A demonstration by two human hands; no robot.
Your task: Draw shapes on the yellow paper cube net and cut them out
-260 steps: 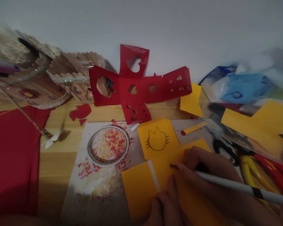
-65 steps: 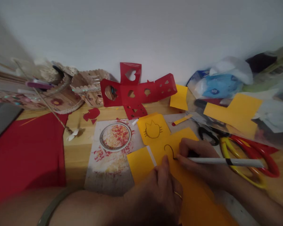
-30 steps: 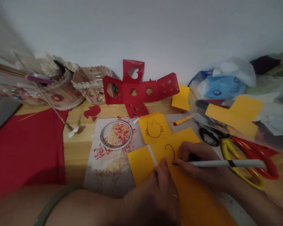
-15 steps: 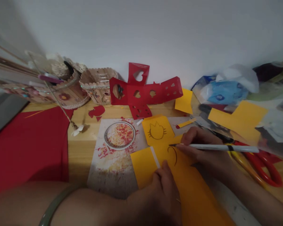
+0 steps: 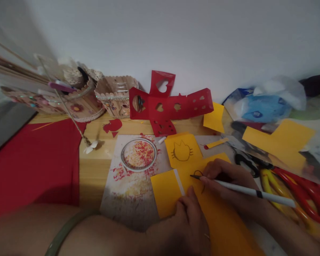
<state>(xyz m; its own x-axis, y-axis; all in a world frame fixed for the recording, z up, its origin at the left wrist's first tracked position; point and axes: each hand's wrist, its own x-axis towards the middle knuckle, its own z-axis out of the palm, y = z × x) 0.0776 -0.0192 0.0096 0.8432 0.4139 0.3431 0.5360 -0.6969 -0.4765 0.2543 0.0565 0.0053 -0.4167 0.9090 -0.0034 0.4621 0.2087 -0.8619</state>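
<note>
In front of me lies a yellow paper cross shape (image 5: 164,195) with a narrow white strip (image 5: 179,182) across it. Curled fingers of my left hand (image 5: 185,220) press on this paper at the strip's near end. My right hand (image 5: 226,181) grips a slim white pencil (image 5: 277,199) with a black band, its dark tip touching the paper's middle panel. Beside the tip is a drawn curve, partly hidden by my right fingers. The upper flap carries a drawn cat's head (image 5: 181,152) with pointed ears and whiskers.
A red cut-out paper cross (image 5: 168,108) leans at the wall beside decorated wooden-stick baskets (image 5: 114,96). A round dish (image 5: 138,154) sits on a stained board. Red-handled scissors (image 5: 301,188) lie at right; red paper (image 5: 34,163) lies left.
The pencil tip has moved left and down on the paper, to the left side of the curve. The curve has a rounded top now. My left hand still presses the paper.
</note>
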